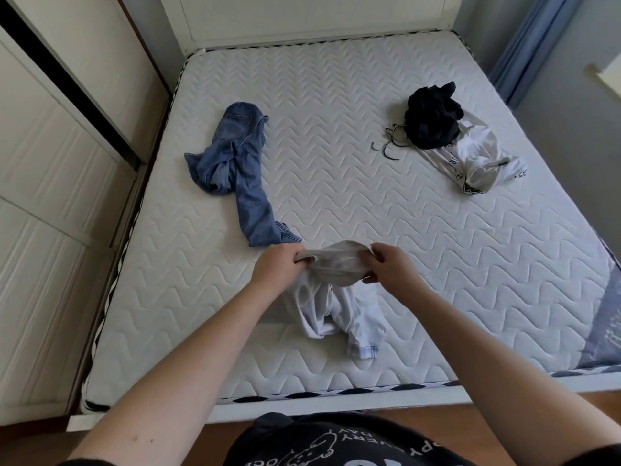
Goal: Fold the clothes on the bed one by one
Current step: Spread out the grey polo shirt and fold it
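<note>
A white garment (336, 297) hangs crumpled over the near part of the mattress (369, 203). My left hand (277, 267) grips its upper edge on the left, and my right hand (391, 267) grips the same edge on the right, stretching it between them just above the bed. Blue jeans (240, 169) lie rumpled at the left of the mattress, one leg reaching toward my left hand. At the far right a black garment (431, 117) sits bunched on top of a white garment with black lettering (477, 159).
Clothes hangers (389, 139) lie beside the black garment. White wardrobe doors (50, 196) stand close along the bed's left side. A white headboard (312, 18) is at the far end, and a blue curtain (534, 42) hangs at the right.
</note>
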A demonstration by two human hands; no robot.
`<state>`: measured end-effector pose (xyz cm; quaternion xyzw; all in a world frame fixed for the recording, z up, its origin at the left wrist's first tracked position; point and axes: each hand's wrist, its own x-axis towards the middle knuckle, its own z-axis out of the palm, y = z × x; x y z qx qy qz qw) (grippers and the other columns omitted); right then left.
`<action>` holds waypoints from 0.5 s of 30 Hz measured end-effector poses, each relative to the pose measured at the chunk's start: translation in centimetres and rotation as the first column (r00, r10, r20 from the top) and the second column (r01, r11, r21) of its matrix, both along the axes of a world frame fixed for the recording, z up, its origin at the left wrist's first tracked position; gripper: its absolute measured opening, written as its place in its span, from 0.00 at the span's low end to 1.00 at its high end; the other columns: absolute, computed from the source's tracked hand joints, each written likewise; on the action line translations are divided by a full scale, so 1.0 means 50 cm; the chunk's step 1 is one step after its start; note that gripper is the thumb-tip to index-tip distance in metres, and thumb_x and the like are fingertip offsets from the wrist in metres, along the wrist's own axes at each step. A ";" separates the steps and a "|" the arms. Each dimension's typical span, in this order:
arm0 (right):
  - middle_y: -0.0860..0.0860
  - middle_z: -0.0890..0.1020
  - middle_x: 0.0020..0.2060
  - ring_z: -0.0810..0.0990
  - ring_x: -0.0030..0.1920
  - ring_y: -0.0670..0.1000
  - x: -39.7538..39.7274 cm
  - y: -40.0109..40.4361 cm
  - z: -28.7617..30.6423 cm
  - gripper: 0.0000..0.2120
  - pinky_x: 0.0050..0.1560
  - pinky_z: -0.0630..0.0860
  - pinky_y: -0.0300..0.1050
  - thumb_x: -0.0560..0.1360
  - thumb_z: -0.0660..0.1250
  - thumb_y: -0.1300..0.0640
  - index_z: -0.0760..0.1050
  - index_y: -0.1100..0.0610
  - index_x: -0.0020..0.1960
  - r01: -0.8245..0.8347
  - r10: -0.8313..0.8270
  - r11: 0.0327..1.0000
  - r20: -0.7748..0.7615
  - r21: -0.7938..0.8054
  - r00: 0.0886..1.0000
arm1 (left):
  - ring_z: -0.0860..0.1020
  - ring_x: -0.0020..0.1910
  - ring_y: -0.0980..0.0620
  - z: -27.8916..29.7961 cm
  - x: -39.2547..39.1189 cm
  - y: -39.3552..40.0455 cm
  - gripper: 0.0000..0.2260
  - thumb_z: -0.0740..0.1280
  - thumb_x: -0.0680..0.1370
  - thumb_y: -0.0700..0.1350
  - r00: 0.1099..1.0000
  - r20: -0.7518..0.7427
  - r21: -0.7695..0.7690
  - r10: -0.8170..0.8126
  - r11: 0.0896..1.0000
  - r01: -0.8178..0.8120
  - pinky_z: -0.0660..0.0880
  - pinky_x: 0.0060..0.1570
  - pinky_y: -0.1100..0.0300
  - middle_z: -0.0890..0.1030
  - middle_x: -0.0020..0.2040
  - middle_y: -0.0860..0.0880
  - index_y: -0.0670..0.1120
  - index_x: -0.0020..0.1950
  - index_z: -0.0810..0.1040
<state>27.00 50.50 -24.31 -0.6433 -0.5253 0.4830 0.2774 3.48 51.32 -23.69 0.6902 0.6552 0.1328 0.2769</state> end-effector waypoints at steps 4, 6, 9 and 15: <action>0.62 0.83 0.35 0.84 0.30 0.53 0.004 0.001 -0.001 0.20 0.42 0.82 0.54 0.80 0.65 0.50 0.76 0.69 0.45 -0.016 0.018 1.000 0.079 -0.018 0.997 | 0.79 0.41 0.47 -0.004 0.003 -0.005 0.08 0.66 0.77 0.50 0.996 -0.056 -0.024 -0.071 0.997 0.070 0.75 0.41 0.52 0.81 0.38 0.49 0.48 0.44 0.81; 0.61 0.83 0.35 0.85 0.33 0.55 0.010 0.007 0.000 0.18 0.45 0.83 0.55 0.82 0.61 0.53 0.77 0.68 0.45 -0.020 0.024 0.999 0.117 -0.033 0.993 | 0.78 0.39 0.49 -0.009 0.002 -0.005 0.11 0.66 0.77 0.54 0.993 -0.064 -0.040 -0.100 0.994 0.097 0.73 0.40 0.53 0.80 0.37 0.50 0.48 0.42 0.79; 0.60 0.83 0.39 0.85 0.36 0.56 0.035 0.017 0.005 0.14 0.45 0.83 0.56 0.81 0.60 0.59 0.79 0.65 0.46 -0.045 0.046 0.999 0.180 -0.008 0.983 | 0.77 0.40 0.49 -0.020 -0.016 -0.003 0.11 0.69 0.75 0.57 0.983 -0.092 -0.079 -0.156 0.986 0.149 0.72 0.40 0.54 0.77 0.35 0.53 0.51 0.39 0.75; 0.50 0.84 0.42 0.82 0.43 0.52 0.077 0.018 0.008 0.17 0.47 0.79 0.48 0.73 0.58 0.67 0.84 0.54 0.49 -0.099 0.067 0.992 0.347 0.075 0.935 | 0.75 0.39 0.49 -0.058 -0.066 -0.014 0.12 0.70 0.74 0.57 0.965 -0.166 -0.160 -0.203 0.971 0.177 0.66 0.33 0.58 0.75 0.34 0.54 0.54 0.35 0.72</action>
